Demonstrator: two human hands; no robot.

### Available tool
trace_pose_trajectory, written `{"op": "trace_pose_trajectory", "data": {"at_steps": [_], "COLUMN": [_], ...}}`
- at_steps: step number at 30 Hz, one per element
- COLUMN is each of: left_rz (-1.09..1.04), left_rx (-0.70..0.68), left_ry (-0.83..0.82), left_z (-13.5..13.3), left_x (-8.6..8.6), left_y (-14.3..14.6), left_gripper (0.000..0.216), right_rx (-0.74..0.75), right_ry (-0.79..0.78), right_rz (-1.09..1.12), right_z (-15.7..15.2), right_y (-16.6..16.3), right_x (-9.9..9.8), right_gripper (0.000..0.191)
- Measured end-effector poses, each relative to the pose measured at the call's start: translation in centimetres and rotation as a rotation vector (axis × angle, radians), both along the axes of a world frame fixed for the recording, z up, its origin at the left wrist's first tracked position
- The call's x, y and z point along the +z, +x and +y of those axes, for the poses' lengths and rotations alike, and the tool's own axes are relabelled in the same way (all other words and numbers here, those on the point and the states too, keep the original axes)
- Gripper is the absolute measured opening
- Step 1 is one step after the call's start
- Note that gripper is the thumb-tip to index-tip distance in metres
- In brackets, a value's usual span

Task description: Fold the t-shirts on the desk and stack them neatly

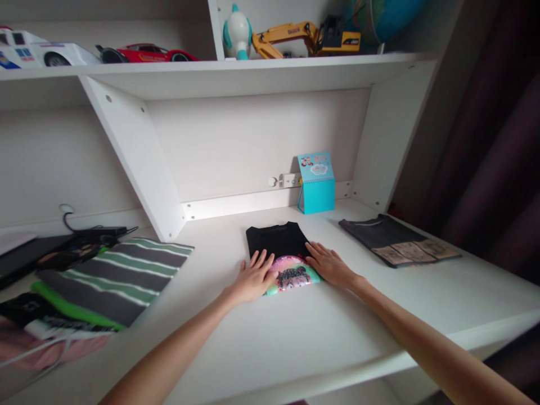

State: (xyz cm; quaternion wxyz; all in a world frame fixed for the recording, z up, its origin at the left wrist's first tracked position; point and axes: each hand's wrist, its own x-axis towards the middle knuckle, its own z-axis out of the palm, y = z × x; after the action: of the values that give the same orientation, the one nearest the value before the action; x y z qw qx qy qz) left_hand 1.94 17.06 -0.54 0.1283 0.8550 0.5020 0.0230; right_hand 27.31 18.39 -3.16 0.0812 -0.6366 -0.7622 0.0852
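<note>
— Two hands on one shirt, then?

— Yes. The folded black T-shirt lies flat on the white bench, about the middle of it. The left hand rests open, palm down, fingers spread, on the shirt's near left edge. The right hand lies the same way on the near right edge. Neither grips anything; both press flat. The shirt's colourful print shows between them.

— What else is around?

— To the right, well apart, lies a folded dark grey shirt with tan patches. To the left, a striped grey and green garment sits on top of a pile of clothes at the bench's left end. Behind the black shirt a blue desk calendar stands against the back wall, beside a white socket. Nothing lies between the hands and the shirt.

— And up top?

— On the shelf: a red toy car, a white toy car, a teal and white figure, a yellow toy excavator and a globe, cut off by the frame.

— Anything unclear?

— The dark things at far left with the cable are hard to make out, and the pile's lower clothes are cropped and blurred.
</note>
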Motion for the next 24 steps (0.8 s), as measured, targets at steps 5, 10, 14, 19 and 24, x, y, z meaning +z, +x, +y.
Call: {"op": "trace_pose_trajectory", "data": {"at_steps": [5,10,14,19,24], "left_rz": [0.011,0.030,0.048,-0.050,-0.263], "left_rx": [0.134,0.238,0.257,0.247,0.380], "left_ry": [-0.013,0.026,0.057,0.137,0.076], "left_z": [0.6,1.4,1.5,1.8,3.3], "left_x": [0.0,-0.8,-1.1,-0.6,0.6], "left_y": [-2.5,-3.5,-3.2,-2.8,-1.7], "left_gripper": [0.063,0.066,0.063,0.042,0.012], "right_rx": [-0.072,-0.060,-0.049,-0.100,-0.178], "right_ry": [0.016,0.035,0.059,0.091,0.029], "right_rz": [0.052,0.080,0.074,0.055,0.036], "right_z": [0.7,1.6,1.1,1.4,3.4], "right_y": [-0.7,-2.0,-1.7,-0.2,-0.4], "right_x": [0.1,0.3,-0.3,0.0,1.4], "right_gripper": [0.056,0.069,0.063,0.054,0.038]}}
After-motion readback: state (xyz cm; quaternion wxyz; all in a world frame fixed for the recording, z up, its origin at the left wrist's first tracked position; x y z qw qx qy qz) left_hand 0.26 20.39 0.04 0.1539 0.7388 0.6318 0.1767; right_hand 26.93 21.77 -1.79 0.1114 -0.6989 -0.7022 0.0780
